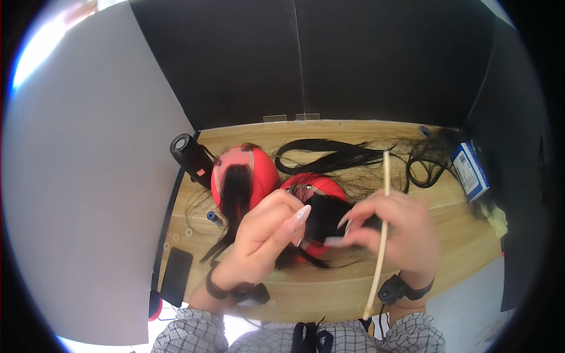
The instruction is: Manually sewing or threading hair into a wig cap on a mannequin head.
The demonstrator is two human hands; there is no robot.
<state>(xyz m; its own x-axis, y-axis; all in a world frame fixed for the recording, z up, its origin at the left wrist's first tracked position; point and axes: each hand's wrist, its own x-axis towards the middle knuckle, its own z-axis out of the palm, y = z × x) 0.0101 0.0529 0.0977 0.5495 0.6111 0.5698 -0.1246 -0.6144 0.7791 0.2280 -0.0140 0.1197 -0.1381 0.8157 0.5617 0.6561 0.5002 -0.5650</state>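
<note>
My left hand (268, 232) is closed, thumb pressed to the curled fingers; whatever it pinches is too fine to make out. A thin pale wooden stick (379, 267) crosses my right hand (400, 226), tucked among its fingers, while the thumb and forefinger reach toward black hair. That dark hair (326, 217) lies over a red dome-shaped wig head (326, 185) between my hands, partly hidden by them. To the left of it stands a second red wig head (265, 170) wearing a mesh cap, with a long black hair strand (237, 185) hanging down from it.
A black cylindrical speaker (194, 159) stands at the far left, with a small blue cylinder (213, 218) and a dark flat phone-like slab (176, 276) nearer. Loose black hair (329, 146) lies at the back. A blue-and-white box (471, 172) sits right; dark panels (376, 65) enclose the table.
</note>
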